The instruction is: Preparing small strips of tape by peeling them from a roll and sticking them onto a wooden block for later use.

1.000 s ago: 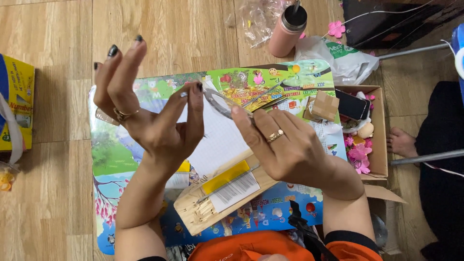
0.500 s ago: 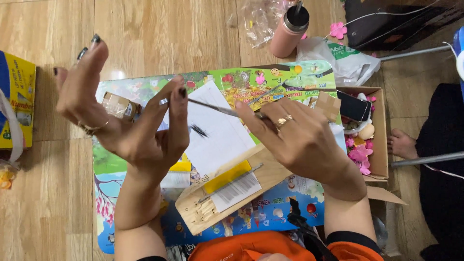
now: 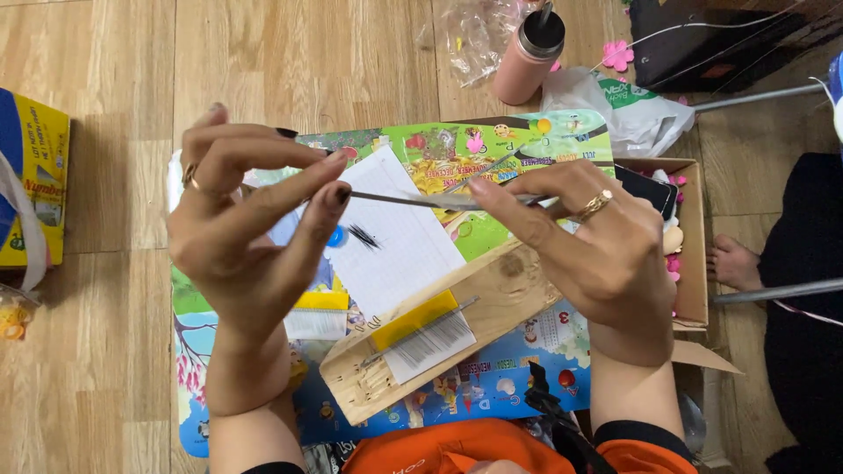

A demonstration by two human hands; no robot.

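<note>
Two hands hold one thin, grey metal strip (image 3: 439, 200) level above the white sheet (image 3: 395, 237): the right hand (image 3: 597, 254) pinches its end, the left hand (image 3: 250, 228) pinches its tip. Half a second ago the left fingers were splayed upward; now they have closed on it.

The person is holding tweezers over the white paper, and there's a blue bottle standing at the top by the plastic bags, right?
Not quite: the bottle is pink with a dark lid, not blue, as the head view shows. The rest holds: both hands hold the tweezers over the white paper, near the plastic bags.
</note>
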